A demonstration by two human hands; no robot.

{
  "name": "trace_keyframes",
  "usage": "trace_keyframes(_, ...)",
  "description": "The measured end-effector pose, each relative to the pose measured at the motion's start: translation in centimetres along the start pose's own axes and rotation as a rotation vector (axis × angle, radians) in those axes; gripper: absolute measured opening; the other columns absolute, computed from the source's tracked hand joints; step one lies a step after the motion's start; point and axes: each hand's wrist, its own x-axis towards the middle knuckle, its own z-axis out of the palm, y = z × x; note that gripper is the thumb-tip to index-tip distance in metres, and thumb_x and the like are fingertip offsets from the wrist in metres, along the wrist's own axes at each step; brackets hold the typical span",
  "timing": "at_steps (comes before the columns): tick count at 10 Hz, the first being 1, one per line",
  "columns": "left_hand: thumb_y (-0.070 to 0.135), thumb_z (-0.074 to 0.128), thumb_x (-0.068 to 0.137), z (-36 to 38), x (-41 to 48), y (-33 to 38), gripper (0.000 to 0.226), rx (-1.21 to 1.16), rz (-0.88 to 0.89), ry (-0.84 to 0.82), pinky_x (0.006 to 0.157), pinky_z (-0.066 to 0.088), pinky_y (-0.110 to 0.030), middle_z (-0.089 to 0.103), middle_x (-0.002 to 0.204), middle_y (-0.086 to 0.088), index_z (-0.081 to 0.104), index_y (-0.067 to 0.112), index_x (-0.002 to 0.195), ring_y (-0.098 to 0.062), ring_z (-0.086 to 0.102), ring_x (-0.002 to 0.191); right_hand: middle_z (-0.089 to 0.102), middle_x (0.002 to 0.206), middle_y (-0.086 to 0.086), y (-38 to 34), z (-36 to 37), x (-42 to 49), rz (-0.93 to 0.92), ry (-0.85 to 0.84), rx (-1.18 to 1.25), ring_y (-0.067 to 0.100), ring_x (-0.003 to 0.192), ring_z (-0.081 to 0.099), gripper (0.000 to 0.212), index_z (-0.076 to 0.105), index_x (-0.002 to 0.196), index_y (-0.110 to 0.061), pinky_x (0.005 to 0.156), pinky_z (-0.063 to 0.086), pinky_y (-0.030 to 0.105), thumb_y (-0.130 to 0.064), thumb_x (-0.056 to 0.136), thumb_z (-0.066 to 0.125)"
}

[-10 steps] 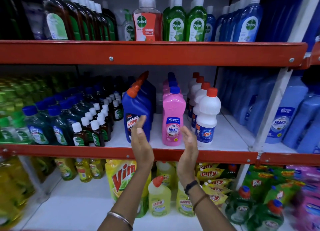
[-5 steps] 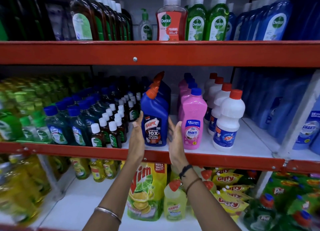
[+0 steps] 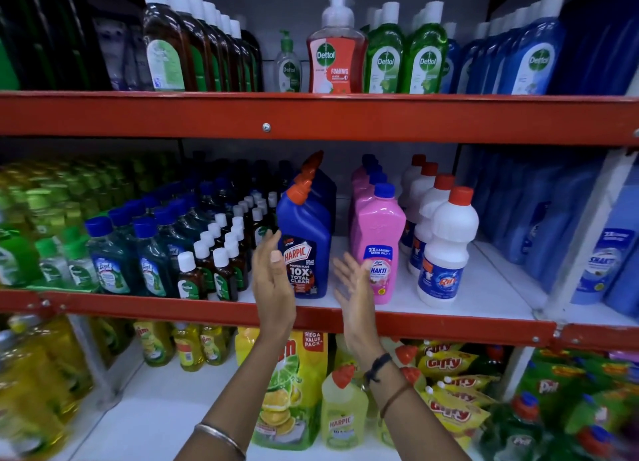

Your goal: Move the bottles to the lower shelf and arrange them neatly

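Observation:
A blue Harpic bottle (image 3: 306, 249) with an orange angled cap stands upright at the front of the middle shelf (image 3: 484, 329), heading a row of the same bottles. My left hand (image 3: 271, 280) is raised just left of it, fingers apart, palm facing the bottle, holding nothing. My right hand (image 3: 352, 287) is open to the bottle's right, a small gap away, partly covering the pink Shakti bottle (image 3: 378, 249). Both hands flank the Harpic bottle without gripping it. The lower shelf (image 3: 162, 422) lies below, white and partly filled.
White bottles with red caps (image 3: 446, 249) stand right of the pink row. Small brown Dettol bottles (image 3: 221, 267) and blue-capped bottles (image 3: 110, 253) crowd the left. On the lower shelf: a Vim pouch (image 3: 294, 391), yellow Harpic bottle (image 3: 342, 412), Giffy packs (image 3: 453, 391). Dettol bottles (image 3: 335, 56) fill the top shelf.
Both hands were pressed on the sides of the blue Harpic bottle half a second ago; now they have drawn apart and back from it. The bottle stays upright.

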Motion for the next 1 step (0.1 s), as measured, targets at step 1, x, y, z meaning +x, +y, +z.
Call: trace_keyframes(1, 0.047, 0.028, 0.100, 1.11, 0.98, 2.92, 0.051, 0.083, 0.403, 0.033, 0.110, 0.032, -0.024, 0.047, 0.144, -0.007, 0.054, 0.013, 0.129, -0.013, 0.040, 0.136, 0.067, 0.118, 0.005, -0.15, -3.44, -3.01, 0.003, 0.051, 0.028, 0.011, 0.101, 0.065, 0.061, 0.057, 0.115, -0.022, 0.089, 0.049, 0.029, -0.066, 0.082, 0.031)
